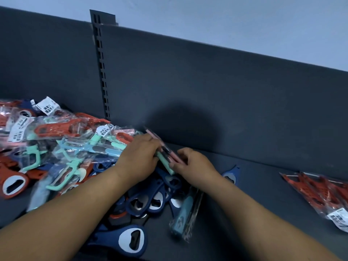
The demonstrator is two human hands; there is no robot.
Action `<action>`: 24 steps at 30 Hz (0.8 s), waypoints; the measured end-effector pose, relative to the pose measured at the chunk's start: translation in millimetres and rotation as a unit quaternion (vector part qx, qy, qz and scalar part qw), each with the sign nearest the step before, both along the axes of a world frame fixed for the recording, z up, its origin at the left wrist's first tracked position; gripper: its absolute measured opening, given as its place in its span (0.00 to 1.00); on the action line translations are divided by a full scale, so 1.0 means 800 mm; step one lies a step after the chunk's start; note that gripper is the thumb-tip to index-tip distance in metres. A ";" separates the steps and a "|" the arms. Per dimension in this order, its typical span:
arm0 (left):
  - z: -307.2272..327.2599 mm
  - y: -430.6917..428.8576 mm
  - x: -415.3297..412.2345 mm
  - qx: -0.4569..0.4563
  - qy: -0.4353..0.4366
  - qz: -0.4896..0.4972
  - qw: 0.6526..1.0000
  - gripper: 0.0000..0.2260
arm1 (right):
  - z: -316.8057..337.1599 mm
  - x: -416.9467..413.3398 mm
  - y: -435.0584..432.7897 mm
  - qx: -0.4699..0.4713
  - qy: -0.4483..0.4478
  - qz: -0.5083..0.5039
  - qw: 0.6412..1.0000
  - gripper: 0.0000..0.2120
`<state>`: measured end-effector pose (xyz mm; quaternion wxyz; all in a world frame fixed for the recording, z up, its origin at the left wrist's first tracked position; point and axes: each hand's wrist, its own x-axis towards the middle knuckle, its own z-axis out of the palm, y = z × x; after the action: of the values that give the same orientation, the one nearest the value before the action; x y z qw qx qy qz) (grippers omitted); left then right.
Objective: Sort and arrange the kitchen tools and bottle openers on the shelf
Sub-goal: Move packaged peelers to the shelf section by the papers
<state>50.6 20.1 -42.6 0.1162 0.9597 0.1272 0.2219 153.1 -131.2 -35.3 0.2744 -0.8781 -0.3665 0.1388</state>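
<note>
Head view: your left hand and right hand curl their fingers round a bundle of bagged tools just behind the blue bottle openers. It is likely light and stiff, with slippery film, so grip the handles, not loose bag.

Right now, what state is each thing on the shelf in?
Left hand, gripping the pink and green packs.
Right hand, pinching their near end.
Mixed pile, heaped unsorted at left.
Blue bottle openers, loose, heaped at front centre.
Red packs, lying flat, apart at right.
Light-blue pack, lying alone beside the openers.
</note>
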 end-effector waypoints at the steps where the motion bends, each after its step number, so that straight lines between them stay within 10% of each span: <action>1: 0.002 0.001 -0.003 0.010 0.016 0.014 1.000 0.07 | 0.000 -0.001 0.002 -0.003 -0.006 0.001 1.000 0.24; 9: 0.013 -0.028 -0.017 0.012 0.012 -0.002 1.000 0.12 | 0.006 -0.001 -0.013 0.026 -0.102 0.007 0.994 0.18; 19: 0.024 -0.104 -0.013 0.061 0.191 -0.152 0.968 0.16 | 0.006 0.026 -0.115 -0.253 -0.116 -0.036 0.960 0.33; 24: 0.017 -0.137 -0.001 0.078 0.223 -0.136 0.962 0.25 | 0.005 0.026 -0.145 -0.189 -0.165 -0.150 0.956 0.20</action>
<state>49.6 -89.3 -28.8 0.0389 0.9992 0.0002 -0.0063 173.7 -247.5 -31.7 0.0568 -0.9695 -0.2380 0.0161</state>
